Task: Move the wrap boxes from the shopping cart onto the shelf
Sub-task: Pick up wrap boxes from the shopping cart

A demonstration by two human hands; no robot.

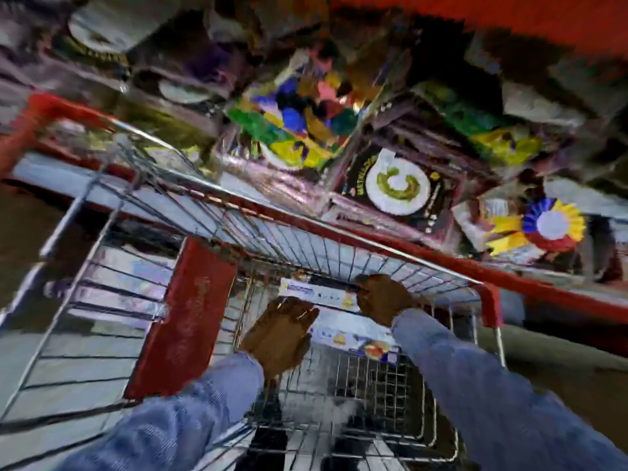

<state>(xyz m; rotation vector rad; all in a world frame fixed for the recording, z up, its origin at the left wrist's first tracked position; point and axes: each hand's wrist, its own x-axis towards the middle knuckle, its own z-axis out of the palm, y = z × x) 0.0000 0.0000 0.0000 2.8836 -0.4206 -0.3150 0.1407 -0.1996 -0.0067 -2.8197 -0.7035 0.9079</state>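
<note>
A: Item one, cart (306,239). Wire basket, red corner guards, red flap folded at the near left. Seen from above; picture blurred throughout.

B: Contents?

A: Wrap boxes (334,294), pale, long, lying flat in the far end of the basket, with another pale box just nearer. Count cannot be told through the blur.

B: Hands?

A: Left hand (280,333), palm down, fingers extended and close together, resting over the near edge of the boxes. Whether it grips cannot be told. Right hand (382,299), fingers curled down over the far right end of the top box, at the basket's far wall. Looks closed around the box end, though blur hides the fingertips. Both sleeves blue.

B: Shelf?

A: Shelf (441,256), red-edged, directly beyond the cart's far rim. Stocked with packaged party goods: a dark pack with a white plate picture (399,185), and a rosette (552,224) in blue, yellow and red at the right.
</note>
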